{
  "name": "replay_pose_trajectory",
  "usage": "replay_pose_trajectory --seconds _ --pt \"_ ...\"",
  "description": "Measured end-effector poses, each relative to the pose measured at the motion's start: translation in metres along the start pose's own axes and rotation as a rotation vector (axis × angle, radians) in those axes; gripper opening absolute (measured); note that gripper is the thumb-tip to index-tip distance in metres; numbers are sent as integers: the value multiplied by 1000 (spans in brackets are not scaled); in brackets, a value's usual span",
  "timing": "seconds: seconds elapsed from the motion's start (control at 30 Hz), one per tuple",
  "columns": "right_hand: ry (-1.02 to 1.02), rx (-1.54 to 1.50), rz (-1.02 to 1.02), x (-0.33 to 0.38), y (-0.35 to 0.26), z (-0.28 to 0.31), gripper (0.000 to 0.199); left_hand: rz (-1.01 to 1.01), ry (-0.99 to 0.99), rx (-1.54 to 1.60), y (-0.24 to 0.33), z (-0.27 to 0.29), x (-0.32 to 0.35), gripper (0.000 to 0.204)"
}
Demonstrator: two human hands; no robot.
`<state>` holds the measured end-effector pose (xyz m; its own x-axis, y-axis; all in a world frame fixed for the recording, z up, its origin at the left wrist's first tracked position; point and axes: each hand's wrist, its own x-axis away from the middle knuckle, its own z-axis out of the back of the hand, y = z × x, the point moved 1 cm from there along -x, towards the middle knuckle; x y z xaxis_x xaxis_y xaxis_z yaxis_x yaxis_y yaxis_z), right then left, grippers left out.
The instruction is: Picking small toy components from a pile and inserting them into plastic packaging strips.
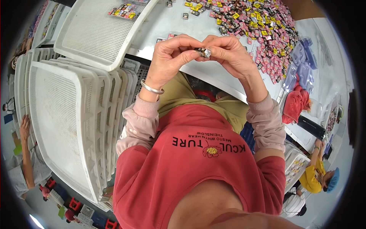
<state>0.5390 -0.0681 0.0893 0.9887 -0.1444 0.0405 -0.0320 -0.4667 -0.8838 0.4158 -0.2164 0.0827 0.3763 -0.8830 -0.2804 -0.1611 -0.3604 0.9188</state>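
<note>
In front of my chest, at the table's near edge, both my hands meet on one small dark piece with a shiny silvery end (203, 52). My left hand (170, 57), with a silver bangle at the wrist, pinches its dark end between thumb and fingers. The thumb and fingers of my right hand (231, 56) close on the shiny end. Its exact kind is too small to tell. Beyond my hands lies a wide heap of small pink, yellow and black square pieces (259, 34) on the white table (162, 26). A few similar pieces lie beside my left fingers.
Left of me stands a stack of white perforated trays (57, 114). Another white tray (91, 34) rests at the table's left, with colourful pieces (125, 11) on it. Clear plastic packs (303, 63) and a red cloth (295, 104) lie at the right. Other people work on both sides.
</note>
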Motion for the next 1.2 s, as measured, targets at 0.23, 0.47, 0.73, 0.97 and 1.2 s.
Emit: replay_pose_trajectory --seconds 0.23,0.47,0.73,0.97,1.2 --pt "-56 121 2 -3 -11 -5 13 -3 -28 8 1 5 0 18" --pt "49 138 -63 -1 -5 -11 15 -40 76 -52 -9 7 3 18" --pt "40 80 -37 -14 11 5 14 0 264 -161 -14 4 -2 17" --pt "-20 -65 21 -36 15 26 16 -55 256 -431 -12 12 -22 16" --pt "214 864 -56 -44 34 32 18 -113 491 -708 -38 36 3 10"
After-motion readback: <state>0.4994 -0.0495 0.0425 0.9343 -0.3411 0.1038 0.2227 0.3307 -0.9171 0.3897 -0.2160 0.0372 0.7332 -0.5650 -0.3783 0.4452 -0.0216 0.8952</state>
